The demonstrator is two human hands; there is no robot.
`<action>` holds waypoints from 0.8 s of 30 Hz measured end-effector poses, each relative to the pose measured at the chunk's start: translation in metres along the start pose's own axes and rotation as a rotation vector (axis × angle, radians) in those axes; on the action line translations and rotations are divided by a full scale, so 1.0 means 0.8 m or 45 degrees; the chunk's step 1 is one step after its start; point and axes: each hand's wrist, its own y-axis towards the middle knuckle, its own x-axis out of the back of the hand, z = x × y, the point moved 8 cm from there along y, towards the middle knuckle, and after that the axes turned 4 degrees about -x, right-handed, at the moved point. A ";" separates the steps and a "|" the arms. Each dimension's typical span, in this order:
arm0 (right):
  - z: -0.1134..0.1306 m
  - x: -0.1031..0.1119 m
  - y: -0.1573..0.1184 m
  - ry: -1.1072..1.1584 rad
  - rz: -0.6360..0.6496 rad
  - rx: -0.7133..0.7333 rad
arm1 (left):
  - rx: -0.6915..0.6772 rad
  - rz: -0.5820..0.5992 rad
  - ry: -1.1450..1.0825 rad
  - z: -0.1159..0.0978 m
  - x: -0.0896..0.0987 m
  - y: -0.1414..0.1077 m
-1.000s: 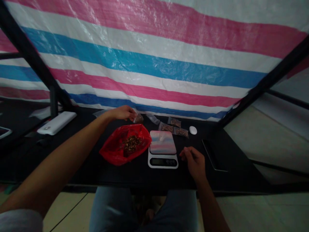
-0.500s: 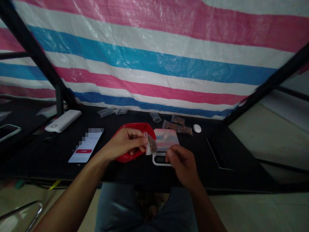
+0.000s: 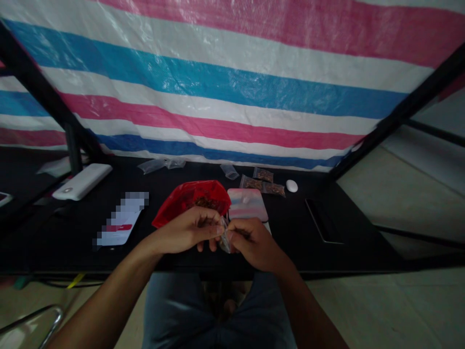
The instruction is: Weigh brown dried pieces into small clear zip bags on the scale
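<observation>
Both my hands pinch a small clear zip bag point(image 3: 225, 241) in front of the scale. My left hand point(image 3: 194, 230) grips its left side between thumb and fingers. My right hand point(image 3: 254, 242) closes on its right side near the top; the fingers hide part of the bag. Behind my left hand lies a red plastic bag point(image 3: 174, 203), its mouth open on brown dried bits point(image 3: 205, 201). The small digital scale point(image 3: 249, 206) has a shiny plate, and my right hand covers most of its display end.
Behind the scale lie several filled zip bags point(image 3: 273, 189) and a white round object point(image 3: 291, 186). Clear unfilled bags point(image 3: 229, 171) rest along the striped sheet point(image 3: 218, 126). One phone point(image 3: 125, 223) and a white box-like device point(image 3: 83, 182) are left, a dark phone point(image 3: 323, 220) right.
My right hand has moved left from the scale onto the small bag and now grips it too. The bag has come down slightly, and more of the red bag's contents show.
</observation>
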 end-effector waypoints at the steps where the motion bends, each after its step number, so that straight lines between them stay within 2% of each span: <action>1: -0.001 -0.001 0.000 0.028 -0.004 -0.010 | 0.003 0.018 -0.009 0.000 -0.001 0.000; 5: -0.007 -0.004 0.000 0.043 -0.011 -0.054 | 0.029 0.068 -0.049 0.001 -0.001 -0.006; 8: -0.010 0.004 -0.002 0.027 -0.100 -0.067 | 0.083 0.066 -0.035 0.003 -0.001 -0.020; 10: -0.007 0.007 -0.002 -0.011 -0.149 -0.064 | 0.063 -0.041 0.094 0.002 0.003 -0.030; 11: -0.004 0.006 -0.001 -0.035 -0.148 -0.063 | 0.005 -0.145 0.195 -0.001 0.007 -0.034; 14: 0.008 -0.003 0.006 -0.029 -0.139 -0.045 | -0.281 -0.512 0.515 -0.015 0.014 -0.050; 15: 0.012 -0.006 0.008 -0.005 -0.141 -0.040 | -0.343 -0.580 0.579 -0.015 0.012 -0.053; 20: 0.021 -0.014 0.015 0.094 -0.129 -0.028 | -0.330 -0.566 0.516 0.006 0.004 -0.046; 22: 0.019 -0.002 0.012 0.103 -0.178 -0.038 | -0.346 -0.585 0.506 -0.002 0.013 -0.045; 24: 0.015 0.024 0.003 0.066 -0.304 -0.037 | -0.386 -0.624 0.576 -0.021 0.030 -0.043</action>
